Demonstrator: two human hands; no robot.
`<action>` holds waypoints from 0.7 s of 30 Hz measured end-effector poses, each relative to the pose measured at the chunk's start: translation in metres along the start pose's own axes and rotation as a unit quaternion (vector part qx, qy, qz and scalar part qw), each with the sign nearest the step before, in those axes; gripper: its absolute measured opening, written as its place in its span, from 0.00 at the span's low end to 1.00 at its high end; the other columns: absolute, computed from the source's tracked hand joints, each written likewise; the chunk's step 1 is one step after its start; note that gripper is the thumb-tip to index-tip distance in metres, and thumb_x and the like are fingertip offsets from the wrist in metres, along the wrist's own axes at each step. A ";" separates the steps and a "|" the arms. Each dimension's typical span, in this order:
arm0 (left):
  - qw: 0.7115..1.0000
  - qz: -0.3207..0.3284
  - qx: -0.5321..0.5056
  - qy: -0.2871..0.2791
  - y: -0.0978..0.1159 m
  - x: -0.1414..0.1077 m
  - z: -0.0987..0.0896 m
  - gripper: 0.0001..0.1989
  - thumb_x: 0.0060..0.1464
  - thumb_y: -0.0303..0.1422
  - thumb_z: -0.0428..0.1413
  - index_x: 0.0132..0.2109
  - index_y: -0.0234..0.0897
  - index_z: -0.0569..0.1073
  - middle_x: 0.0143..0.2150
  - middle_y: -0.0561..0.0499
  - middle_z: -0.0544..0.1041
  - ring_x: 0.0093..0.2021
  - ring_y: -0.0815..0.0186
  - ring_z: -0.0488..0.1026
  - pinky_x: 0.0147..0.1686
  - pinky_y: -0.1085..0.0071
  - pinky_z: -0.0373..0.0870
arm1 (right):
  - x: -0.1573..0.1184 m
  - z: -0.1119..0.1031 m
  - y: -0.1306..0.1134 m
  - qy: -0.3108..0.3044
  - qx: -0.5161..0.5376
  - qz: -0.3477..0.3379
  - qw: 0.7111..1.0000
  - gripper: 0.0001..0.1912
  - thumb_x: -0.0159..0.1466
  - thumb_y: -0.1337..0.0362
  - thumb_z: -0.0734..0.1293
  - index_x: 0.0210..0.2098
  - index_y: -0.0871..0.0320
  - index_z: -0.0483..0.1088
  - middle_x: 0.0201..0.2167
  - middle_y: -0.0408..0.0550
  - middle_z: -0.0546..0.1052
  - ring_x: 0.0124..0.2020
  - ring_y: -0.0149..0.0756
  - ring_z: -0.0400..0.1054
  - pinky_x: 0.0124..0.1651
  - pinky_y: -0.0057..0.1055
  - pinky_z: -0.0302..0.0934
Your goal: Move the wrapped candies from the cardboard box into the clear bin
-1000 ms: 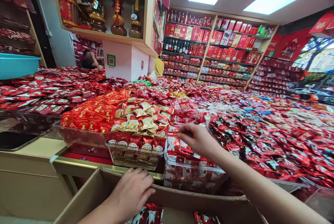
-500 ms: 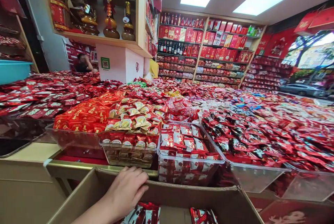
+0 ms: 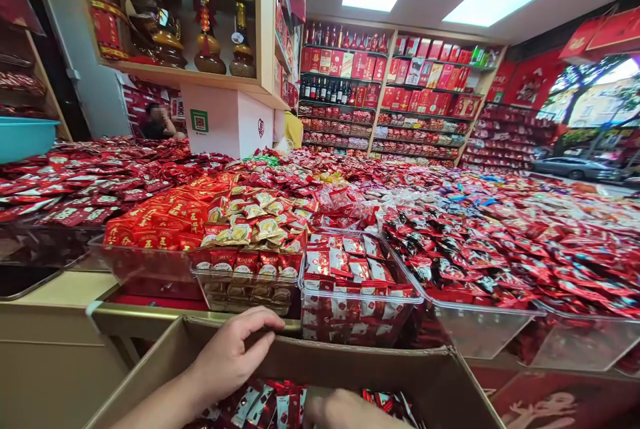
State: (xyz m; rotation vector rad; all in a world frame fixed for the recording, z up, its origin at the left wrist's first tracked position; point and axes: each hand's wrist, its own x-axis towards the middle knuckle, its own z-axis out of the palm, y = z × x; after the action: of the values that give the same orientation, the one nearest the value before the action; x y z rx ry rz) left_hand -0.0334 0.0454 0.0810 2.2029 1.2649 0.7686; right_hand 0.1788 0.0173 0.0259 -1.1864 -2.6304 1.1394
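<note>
My left hand (image 3: 240, 349) rests at the far edge of an open cardboard box (image 3: 370, 362), its thumb and fingers apart with nothing between them. Low inside the box is my right hand (image 3: 345, 409), blurred, its fingertips hidden beside red and white packets (image 3: 275, 406). More packets (image 3: 393, 406) lie to its right. Just beyond the box stands a clear bin (image 3: 360, 312) of red and white packets, with a bin (image 3: 250, 289) of gold and red packets to its left.
A wide display of wrapped sweets (image 3: 465, 242) stretches behind the bins. At the left stand a blue basin (image 3: 27, 139) and a wooden cabinet (image 3: 270, 22) with bottles. A person (image 3: 159, 121) is in the back left.
My right hand has come into view in the box. My left hand has opened its thumb away from the fingers at the box edge. The view has shifted slightly.
</note>
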 end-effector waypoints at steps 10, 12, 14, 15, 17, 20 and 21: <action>0.816 -0.211 -0.512 -0.166 0.048 -0.014 0.036 0.17 0.52 0.39 0.47 0.48 0.38 0.61 0.39 0.48 0.71 0.37 0.66 0.69 0.32 0.69 0.66 | -0.022 -0.048 -0.039 0.199 0.480 -0.079 0.851 0.19 0.48 0.70 0.66 0.39 0.57 0.59 0.35 0.44 0.68 0.35 0.28 0.63 0.36 0.26 0.58; 0.774 -0.242 -0.561 -0.168 0.053 -0.015 0.039 0.16 0.53 0.39 0.46 0.47 0.37 0.62 0.37 0.48 0.72 0.35 0.67 0.70 0.32 0.69 0.66 | -0.019 -0.046 -0.036 0.201 0.514 -0.060 0.832 0.19 0.47 0.67 0.68 0.38 0.58 0.60 0.33 0.44 0.69 0.35 0.28 0.64 0.37 0.27 0.58; 0.747 -0.249 -0.595 -0.162 0.057 -0.015 0.039 0.15 0.54 0.38 0.46 0.48 0.39 0.61 0.38 0.48 0.71 0.36 0.67 0.70 0.33 0.69 0.66 | -0.017 -0.044 -0.034 0.216 0.529 -0.028 0.820 0.16 0.48 0.64 0.68 0.35 0.60 0.62 0.30 0.44 0.70 0.32 0.28 0.64 0.36 0.27 0.58; 0.744 -0.246 -0.602 -0.154 0.057 -0.015 0.039 0.15 0.53 0.36 0.47 0.48 0.40 0.61 0.40 0.49 0.71 0.37 0.67 0.70 0.34 0.69 0.66 | -0.017 -0.043 -0.033 0.222 0.533 -0.015 0.816 0.14 0.49 0.63 0.68 0.33 0.60 0.63 0.29 0.44 0.71 0.30 0.27 0.64 0.35 0.27 0.58; 0.757 -0.240 -0.593 -0.133 0.057 -0.015 0.040 0.15 0.51 0.34 0.51 0.47 0.41 0.62 0.41 0.50 0.70 0.38 0.67 0.69 0.33 0.70 0.67 | -0.018 -0.042 -0.034 0.229 0.539 0.001 0.810 0.13 0.48 0.61 0.68 0.31 0.61 0.64 0.28 0.44 0.72 0.27 0.26 0.64 0.32 0.26 0.58; 0.793 -0.233 -0.552 -0.114 0.054 -0.013 0.041 0.15 0.48 0.34 0.54 0.44 0.37 0.65 0.38 0.49 0.71 0.36 0.67 0.68 0.29 0.73 0.67 | -0.021 -0.042 -0.034 0.246 0.534 0.016 0.809 0.12 0.46 0.62 0.69 0.26 0.61 0.65 0.23 0.41 0.71 0.24 0.25 0.63 0.29 0.24 0.57; 0.802 -0.228 -0.541 -0.109 0.053 -0.013 0.042 0.14 0.47 0.34 0.54 0.43 0.36 0.66 0.37 0.50 0.71 0.35 0.67 0.68 0.27 0.74 0.67 | -0.021 -0.041 -0.034 0.253 0.534 0.020 0.807 0.11 0.46 0.62 0.69 0.25 0.61 0.65 0.22 0.40 0.71 0.23 0.24 0.62 0.28 0.24 0.56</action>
State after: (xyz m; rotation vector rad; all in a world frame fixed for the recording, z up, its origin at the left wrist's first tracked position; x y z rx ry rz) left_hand 0.0219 0.0046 0.0820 0.9663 0.8240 0.7289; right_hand 0.1852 0.0135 0.0831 -1.0191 -1.1884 1.6304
